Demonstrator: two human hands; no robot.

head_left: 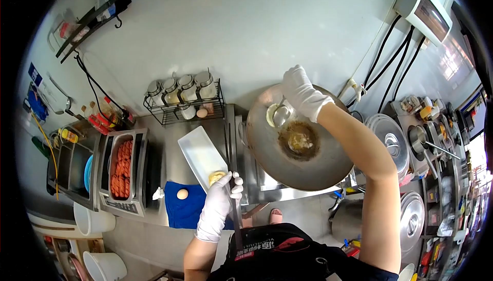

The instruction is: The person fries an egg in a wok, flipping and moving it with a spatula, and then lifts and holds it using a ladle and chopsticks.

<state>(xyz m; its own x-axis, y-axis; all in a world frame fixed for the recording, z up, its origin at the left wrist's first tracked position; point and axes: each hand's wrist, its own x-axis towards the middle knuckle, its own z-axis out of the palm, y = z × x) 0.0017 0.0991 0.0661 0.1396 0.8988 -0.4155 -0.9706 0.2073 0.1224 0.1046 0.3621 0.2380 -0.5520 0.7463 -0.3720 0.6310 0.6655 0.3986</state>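
Note:
My right hand (304,96), in a white glove, is closed above the far side of a large wok (328,165). Below it hangs a metal ladle (281,116), its bowl inside the wok and its handle mostly hidden by my hand. A pale round piece (271,115) lies beside the ladle bowl. Browned oil with a yellowish mass (300,141) sits at the wok's bottom. My left hand (222,199), also gloved, grips the near end of a long white dish (197,145). Yellow food (216,177) shows in the dish by my thumb.
An egg (182,194) rests on a blue cloth (179,211) left of my left hand. Behind stands a wire rack (164,118) with several jars. Farther left, a metal pan (114,178) holds reddish meat. Lidded pots (385,127) stand to the right.

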